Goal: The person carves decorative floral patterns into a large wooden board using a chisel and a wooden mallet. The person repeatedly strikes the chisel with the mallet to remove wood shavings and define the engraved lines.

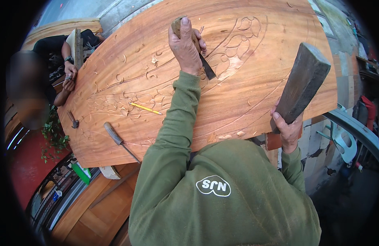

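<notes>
My left hand (186, 49) is closed round the wooden handle of a chisel (207, 69), its thumb lying along the handle's top. The chisel's flat dark blade slants down to the carved wooden panel (136, 78), its tip beside a pale, freshly cut patch. On the right, my right hand (289, 130) grips the lower end of a thick, dark wooden mallet (305, 78), raised above the panel's near edge. Leaf and scroll lines run across the panel. A yellow pencil (145, 108) lies left of my left forearm, with curled wood shavings scattered around.
Another chisel (118, 137) lies near the panel's near left edge, and a short wooden-handled tool (72, 119) at its far left. Beyond the left edge a person (68, 78) sits with hands together. A light green plastic chair (344, 141) stands at the right.
</notes>
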{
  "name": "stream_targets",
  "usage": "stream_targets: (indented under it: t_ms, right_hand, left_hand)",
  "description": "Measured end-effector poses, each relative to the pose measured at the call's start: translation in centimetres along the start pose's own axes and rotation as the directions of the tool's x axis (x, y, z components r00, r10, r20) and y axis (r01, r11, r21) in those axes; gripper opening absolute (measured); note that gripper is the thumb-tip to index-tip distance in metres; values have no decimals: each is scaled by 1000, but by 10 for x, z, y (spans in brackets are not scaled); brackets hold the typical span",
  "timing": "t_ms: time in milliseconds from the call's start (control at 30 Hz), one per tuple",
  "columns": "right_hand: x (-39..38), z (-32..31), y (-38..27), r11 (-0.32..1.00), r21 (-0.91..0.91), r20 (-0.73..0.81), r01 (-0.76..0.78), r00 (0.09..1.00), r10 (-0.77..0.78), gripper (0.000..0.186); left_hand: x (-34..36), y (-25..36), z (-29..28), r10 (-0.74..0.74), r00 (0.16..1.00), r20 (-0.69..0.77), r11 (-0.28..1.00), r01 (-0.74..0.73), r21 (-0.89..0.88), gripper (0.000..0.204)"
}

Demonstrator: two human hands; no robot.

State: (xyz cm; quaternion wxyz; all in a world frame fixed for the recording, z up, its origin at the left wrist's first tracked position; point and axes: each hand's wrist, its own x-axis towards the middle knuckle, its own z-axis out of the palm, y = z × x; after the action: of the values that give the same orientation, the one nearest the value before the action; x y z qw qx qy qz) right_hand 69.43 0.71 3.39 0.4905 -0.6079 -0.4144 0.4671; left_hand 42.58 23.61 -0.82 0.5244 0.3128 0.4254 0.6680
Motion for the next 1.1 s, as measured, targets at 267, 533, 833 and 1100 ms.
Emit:
stream_targets:
  t_ms: [267,533,833,1100]
  right_hand:
    - [74,22,-55,971,-27,36,236,971,-235,53]
    - [209,80,-122,899,138,59,415,903,-426,51]
    - [247,136,-160,878,79,61,471,877,-476,58]
    - [278,124,-134,258,-396,888,881,439,-134,89]
  left_hand:
    - [7,-7,3,9,996,89,1000,-6,-25,38]
    - [14,-11,9,-69,986,154,998,68,14,41]
    - [13,-9,5,-59,991,122,997,64,-40,40]
    - [13,-15,-4,-44,998,43,998,46,-43,32]
